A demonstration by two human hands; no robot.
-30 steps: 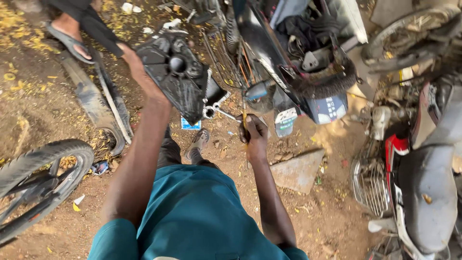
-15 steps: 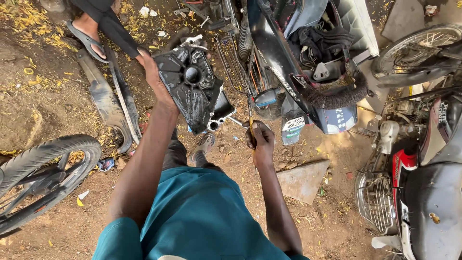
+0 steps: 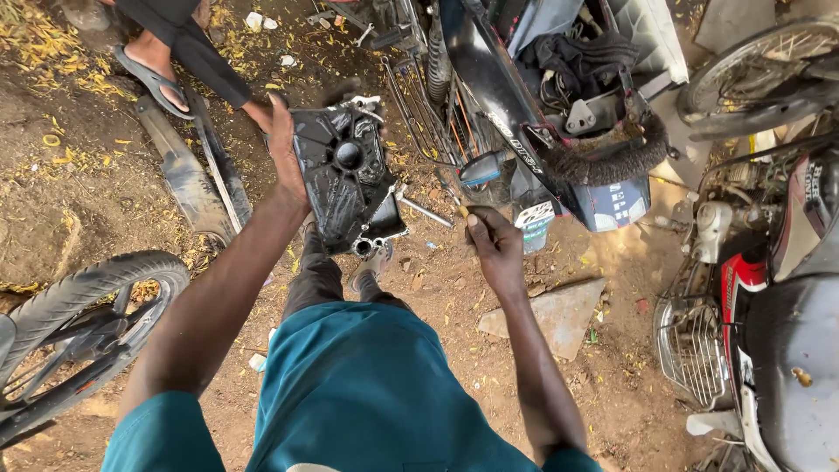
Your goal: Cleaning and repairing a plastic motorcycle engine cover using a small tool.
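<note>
the left arm stretched straight out and forward, and the left hand (image 3: 284,157) gripped the left edge of a black, greasy engine cover (image 3: 348,182), fingers curled over its rim, holding it tilted up off the dirt ground (image 3: 79,210) above the person's shoes. the right arm reached forward with a slight bend at the elbow; the right hand (image 3: 496,249) was closed tight around a slim tool (image 3: 453,199) whose tip pointed toward the cover's lower right corner, just apart from it. a stripped motorcycle (image 3: 524,114) stood beyond the hands, a loose tyre (image 3: 83,293) lay at the left, and another person's sandalled foot (image 3: 157,74) rested near the far left.
</note>
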